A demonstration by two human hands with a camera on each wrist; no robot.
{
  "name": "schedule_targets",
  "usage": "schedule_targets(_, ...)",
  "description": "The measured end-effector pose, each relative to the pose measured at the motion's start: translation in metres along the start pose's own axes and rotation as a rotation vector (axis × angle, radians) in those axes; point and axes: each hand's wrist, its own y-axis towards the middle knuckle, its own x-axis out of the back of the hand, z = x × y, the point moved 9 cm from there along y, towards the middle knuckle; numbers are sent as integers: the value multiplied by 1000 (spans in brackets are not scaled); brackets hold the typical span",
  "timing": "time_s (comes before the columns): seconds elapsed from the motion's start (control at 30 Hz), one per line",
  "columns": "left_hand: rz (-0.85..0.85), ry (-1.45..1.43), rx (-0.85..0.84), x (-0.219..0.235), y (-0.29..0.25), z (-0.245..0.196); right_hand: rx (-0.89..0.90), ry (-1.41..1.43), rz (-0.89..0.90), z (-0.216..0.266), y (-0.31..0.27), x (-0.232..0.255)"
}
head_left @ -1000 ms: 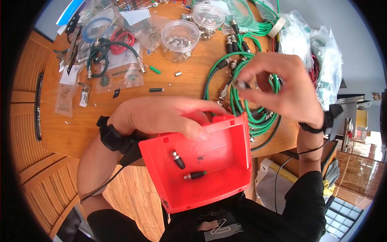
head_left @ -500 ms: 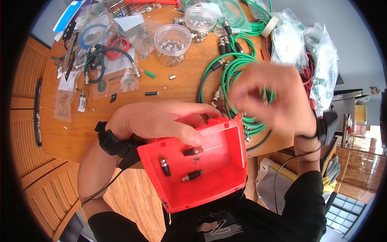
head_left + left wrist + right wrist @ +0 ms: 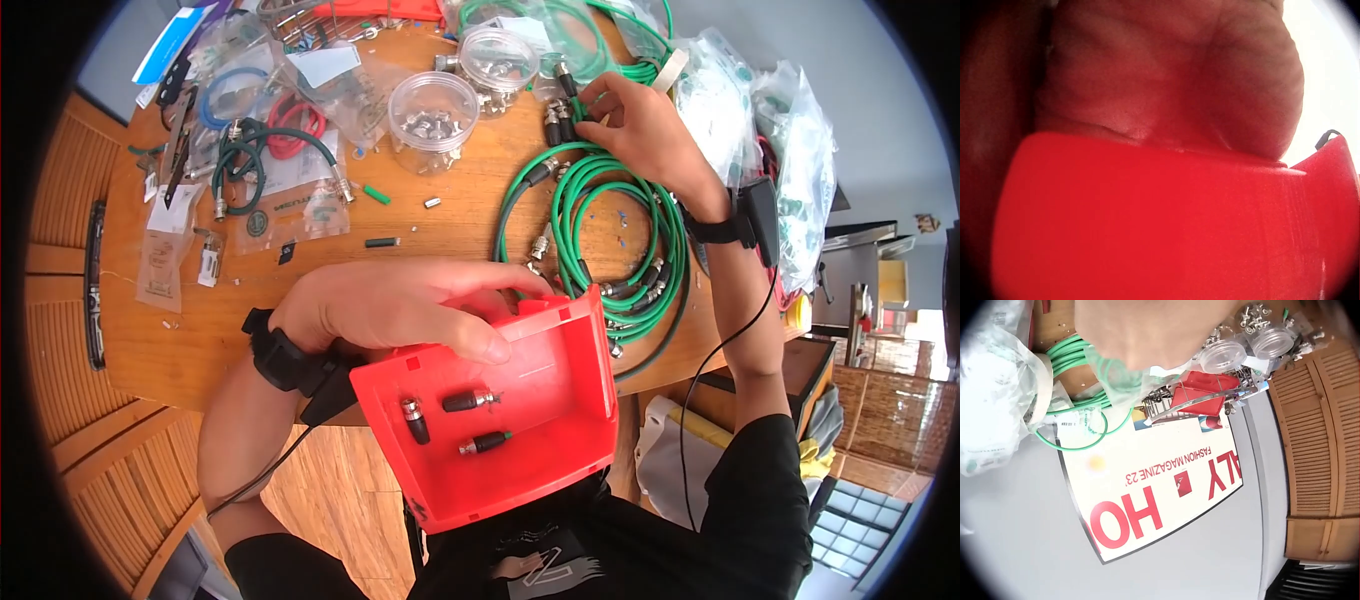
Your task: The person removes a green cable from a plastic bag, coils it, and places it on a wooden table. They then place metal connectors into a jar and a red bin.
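In the head view my left hand (image 3: 390,305) grips the rim of a red plastic bin (image 3: 540,400), thumb over the edge and fingers behind it. Three metal connectors with black boots lie in the bin: one upper left (image 3: 415,421), a second near the middle (image 3: 468,401), the third lower down (image 3: 486,443). My right hand (image 3: 650,130) reaches over the table, thumb and fingers apart, beside black-booted connectors (image 3: 560,125) at the top of a green cable coil (image 3: 570,205). In the left wrist view the palm (image 3: 1172,69) rests against the bin's wall (image 3: 1147,219).
Two clear jars of small metal parts, a near one (image 3: 432,110) and a farther one (image 3: 497,65), stand behind. Bagged cables (image 3: 290,150) lie at left, plastic bags (image 3: 795,170) at right. A black sleeve piece (image 3: 381,242) and a green one (image 3: 376,195) lie on the wooden table (image 3: 330,240).
A third connector has come to lie in the bin, released from my right hand. That hand has moved away and up to the connectors behind the coil. The left hand keeps its hold.
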Motion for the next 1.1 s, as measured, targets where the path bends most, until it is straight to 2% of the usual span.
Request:
schedule_targets(0.1, 5, 27, -7, 0, 0, -1, 26, 178, 23, -12, 8, -5)
schedule_targets(0.2, -9, 38, -3, 1, 0, -1, 87, -63, -85, 15, -2, 12)
schedule_targets(0.4, 9, 62, -10, -1, 1, -3, 282, -249, -21, 39, -1, 0)
schedule_targets(0.5, 1, 53, -6, 0, 0, -2, 260, -268, 53, 41, 6, -10)
schedule_targets(0.6, -19, 38, -2, 1, -1, -1, 204, -414, 86, 54, 6, -15)
schedule_targets(0.7, -33, 24, -15, 4, -1, 0, 217, -195, -28, 42, 10, -16)
schedule_targets(0.8, -50, -21, -42, 4, -2, 0, 139, 25, -35, 33, 2, 3)
schedule_targets(0.87, -60, -47, -51, 5, -2, -1, -18, 456, 173, 52, -28, 16)
schedule_targets(0.9, -58, -24, -49, 6, -2, -1, 17, 580, 283, 74, -50, 23)
schedule_targets(0.93, -54, -1, -46, 6, -2, -2, 162, 606, 290, 91, -72, 30)
schedule_targets(1.0, -51, 34, -37, 6, 1, -3, 335, 507, 407, 127, -105, 33)
schedule_targets(1.03, -52, 47, -30, 6, 0, -3, 383, 474, 418, 137, -116, 26)
schedule_targets(1.1, -57, 25, -26, 4, 1, -4, 483, 305, 328, 147, -126, 17)
